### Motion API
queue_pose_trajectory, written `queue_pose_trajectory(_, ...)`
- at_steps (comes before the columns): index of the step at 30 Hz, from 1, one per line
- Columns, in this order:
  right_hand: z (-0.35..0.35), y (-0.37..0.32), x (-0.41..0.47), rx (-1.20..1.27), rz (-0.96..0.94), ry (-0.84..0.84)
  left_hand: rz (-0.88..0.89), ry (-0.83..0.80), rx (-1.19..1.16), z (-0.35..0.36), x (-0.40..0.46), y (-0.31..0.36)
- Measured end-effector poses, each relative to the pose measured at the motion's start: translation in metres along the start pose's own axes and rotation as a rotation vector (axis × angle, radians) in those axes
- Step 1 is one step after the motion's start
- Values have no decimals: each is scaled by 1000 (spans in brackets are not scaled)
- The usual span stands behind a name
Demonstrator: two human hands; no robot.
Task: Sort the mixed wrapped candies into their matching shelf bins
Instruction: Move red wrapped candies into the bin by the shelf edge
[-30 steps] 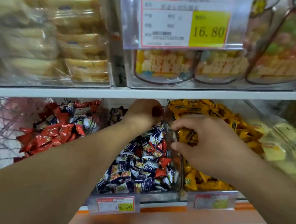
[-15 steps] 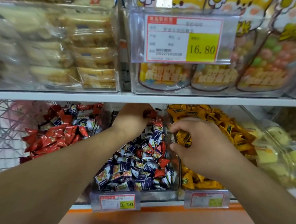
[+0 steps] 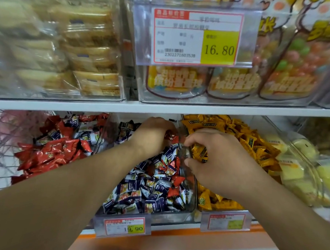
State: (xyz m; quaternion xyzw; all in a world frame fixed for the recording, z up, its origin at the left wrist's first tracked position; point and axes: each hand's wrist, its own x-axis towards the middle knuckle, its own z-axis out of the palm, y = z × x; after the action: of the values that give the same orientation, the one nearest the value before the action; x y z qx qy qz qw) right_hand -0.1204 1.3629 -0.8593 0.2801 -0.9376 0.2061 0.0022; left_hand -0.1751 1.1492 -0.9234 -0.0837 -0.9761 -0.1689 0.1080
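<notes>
Three clear bins sit on the lower shelf. The middle bin (image 3: 182,211) holds blue-and-white wrapped candies (image 3: 153,189) with a few red ones mixed in. My left hand (image 3: 152,135) reaches deep into its back, fingers curled around a red candy (image 3: 171,136). My right hand (image 3: 214,160) hovers over the wall between the middle bin and the yellow candy bin (image 3: 223,208), fingers curled on a yellow candy (image 3: 200,150). The left bin holds red candies (image 3: 50,153) with several blue-and-white ones among them.
The white shelf board (image 3: 65,106) hangs low above the bins. Price tags (image 3: 125,227) stick out at the front edge. A bin of pale yellow sweets (image 3: 299,176) stands at the right. A wire basket (image 3: 0,145) is at the far left.
My left hand has stayed at the back of the middle bin with the red candy. My right hand has shifted little. The camera view tilted slightly downward.
</notes>
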Motion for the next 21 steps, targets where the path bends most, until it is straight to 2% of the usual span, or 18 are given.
queue_pose_trajectory(6, 0, -3, -2, 4, 9, 1, -48, 14, -48, -4, -13, 6)
queue_pose_trajectory(10, -3, -6, -2, 6, 18, -13, -183, 92, -201, -20, -30, 13)
queue_pose_trajectory(15, -3, -20, -2, 1, 5, 20, -267, 175, -445, -58, -81, 32)
queue_pose_trajectory(17, 0, -32, -2, 71, -21, 43, -282, 189, -537, -71, -104, 37)
queue_pose_trajectory(21, 14, -61, -3, 361, -26, -4, -289, 220, -625, -89, -143, 37)
